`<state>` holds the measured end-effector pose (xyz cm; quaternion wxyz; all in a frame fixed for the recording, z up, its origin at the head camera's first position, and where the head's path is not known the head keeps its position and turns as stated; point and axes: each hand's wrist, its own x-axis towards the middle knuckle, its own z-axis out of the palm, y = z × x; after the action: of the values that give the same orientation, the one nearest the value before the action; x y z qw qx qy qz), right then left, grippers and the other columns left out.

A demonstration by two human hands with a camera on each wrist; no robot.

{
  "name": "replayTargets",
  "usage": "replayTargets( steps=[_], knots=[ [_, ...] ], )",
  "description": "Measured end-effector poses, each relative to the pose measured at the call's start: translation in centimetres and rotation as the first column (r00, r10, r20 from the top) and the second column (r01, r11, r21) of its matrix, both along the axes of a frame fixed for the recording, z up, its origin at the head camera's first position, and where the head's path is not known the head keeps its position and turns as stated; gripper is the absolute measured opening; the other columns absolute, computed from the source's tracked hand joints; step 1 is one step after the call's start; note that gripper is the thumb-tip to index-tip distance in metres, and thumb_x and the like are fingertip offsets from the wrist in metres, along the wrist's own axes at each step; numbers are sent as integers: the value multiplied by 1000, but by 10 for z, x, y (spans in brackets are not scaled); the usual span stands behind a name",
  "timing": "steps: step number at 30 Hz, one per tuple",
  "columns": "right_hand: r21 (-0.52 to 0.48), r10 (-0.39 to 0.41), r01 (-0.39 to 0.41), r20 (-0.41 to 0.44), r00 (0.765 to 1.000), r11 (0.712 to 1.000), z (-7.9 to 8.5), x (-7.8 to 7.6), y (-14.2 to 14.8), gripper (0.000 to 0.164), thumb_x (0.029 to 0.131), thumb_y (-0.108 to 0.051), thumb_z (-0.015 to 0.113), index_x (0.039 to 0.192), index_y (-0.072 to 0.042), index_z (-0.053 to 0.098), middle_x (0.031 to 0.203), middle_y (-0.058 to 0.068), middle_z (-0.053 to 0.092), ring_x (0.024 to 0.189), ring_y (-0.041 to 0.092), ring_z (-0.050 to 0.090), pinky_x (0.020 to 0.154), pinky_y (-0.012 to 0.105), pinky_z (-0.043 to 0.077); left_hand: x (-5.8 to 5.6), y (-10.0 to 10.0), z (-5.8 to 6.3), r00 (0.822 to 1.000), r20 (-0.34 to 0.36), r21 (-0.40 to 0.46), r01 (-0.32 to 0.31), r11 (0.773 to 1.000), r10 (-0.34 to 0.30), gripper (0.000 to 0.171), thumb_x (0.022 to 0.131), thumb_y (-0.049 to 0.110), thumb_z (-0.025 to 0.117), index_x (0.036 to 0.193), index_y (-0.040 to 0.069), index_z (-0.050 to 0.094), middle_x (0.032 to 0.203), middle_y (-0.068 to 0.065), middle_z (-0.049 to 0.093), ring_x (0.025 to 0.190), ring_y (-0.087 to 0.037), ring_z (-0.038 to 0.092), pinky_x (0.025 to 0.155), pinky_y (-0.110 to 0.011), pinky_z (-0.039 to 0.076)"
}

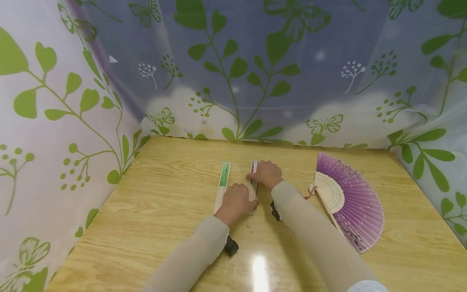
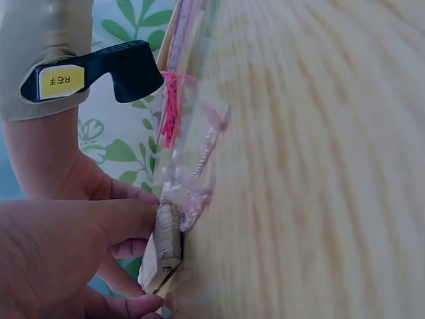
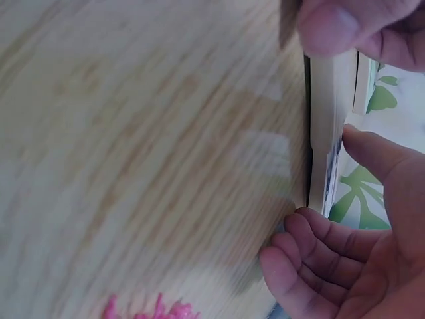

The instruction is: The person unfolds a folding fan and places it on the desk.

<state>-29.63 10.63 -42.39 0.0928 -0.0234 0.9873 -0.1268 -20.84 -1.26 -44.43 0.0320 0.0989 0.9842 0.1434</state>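
While the left hand [image 1: 236, 201] holds its near end, a fan [image 1: 252, 189] lies folded.

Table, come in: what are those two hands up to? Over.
Left hand pinches near end of folded fan; right hand, its far end. Green-ended strip on the left, open purple fan on the right. Nothing visibly blocking.

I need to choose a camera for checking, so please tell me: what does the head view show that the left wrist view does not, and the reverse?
Only head: the green-ended folded fan, the left sleeve, and the spread face of the purple fan.

Only left wrist: the yellow label on the right wrist's black device, and the end face of the held fan.

Both: the left hand and right hand gripping that fan, the pink tassel, right sleeve, wooden table and leaf-patterned cloth.
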Motion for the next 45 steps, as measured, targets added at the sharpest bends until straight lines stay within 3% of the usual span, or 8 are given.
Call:
replayTargets(
  steps=[4,13,18,22,29,36,40,45],
  knots=[
    [-4,8,-8,5,1000,1000,0,1,-2,42,83,-50,70,77,-9,58,69,3,55,57,15,47,47,28,39,1,1,-1,1000,-2,-4,1,1000,-1,54,87,48,68,100,-4,64,93,-15,61,84,-28,61,68,-39,54],
    [-13,36,-37,-41,998,999,1,4,-5,41,84,-36,66,57,-14,44,59,1,49,51,13,43,43,27,35,2,0,3,1000,-5,42,-7,999,7,38,88,39,69,79,3,60,83,-12,61,72,-24,61,54,-37,50],
    [-71,4,-10,-81,997,997,-5,7,-3,35,84,-36,65,63,-13,49,63,3,54,54,16,47,43,28,38,3,0,1,1000,10,100,-17,995,16,33,87,34,70,76,6,58,77,-7,58,64,-17,53,48,-32,45],
    [-169,-48,26,-129,991,985,-9,7,0,32,82,-36,65,66,-10,54,65,5,57,54,17,49,42,29,38,3,0,0,1000,-22,147,-2,989,5,29,87,31,70,85,4,59,76,-5,57,62,-16,52,47,-30,43],
    [-324,-133,81,-144,981,943,-13,3,5,35,81,-35,66,62,-12,48,58,1,50,49,15,42,41,27,33,0,0,2,998,-65,190,4,982,9,33,89,30,68,98,-1,59,74,-8,58,59,-17,53,47,-32,44],
    [-449,-179,101,-135,975,888,-9,4,13,42,82,-33,66,52,-13,47,45,-2,47,39,12,40,38,24,32,-1,2,6,998,-54,292,1,956,16,36,88,34,72,93,3,55,70,-4,55,56,-14,50,46,-27,41],
    [-508,-189,88,-150,971,857,-9,5,20,39,85,-38,69,61,-10,56,49,0,55,42,12,49,41,23,37,0,2,9,998,-65,360,22,933,2,38,88,37,73,90,4,55,62,1,51,50,-9,44,43,-23,37],
    [-603,-223,108,-119,967,791,-7,7,27,37,86,-38,73,81,-4,59,60,5,63,56,25,66,47,22,45,1,3,10,997,-71,432,39,901,-9,42,88,35,73,105,-2,59,62,2,52,51,-7,44,46,-22,38]
  ],
)
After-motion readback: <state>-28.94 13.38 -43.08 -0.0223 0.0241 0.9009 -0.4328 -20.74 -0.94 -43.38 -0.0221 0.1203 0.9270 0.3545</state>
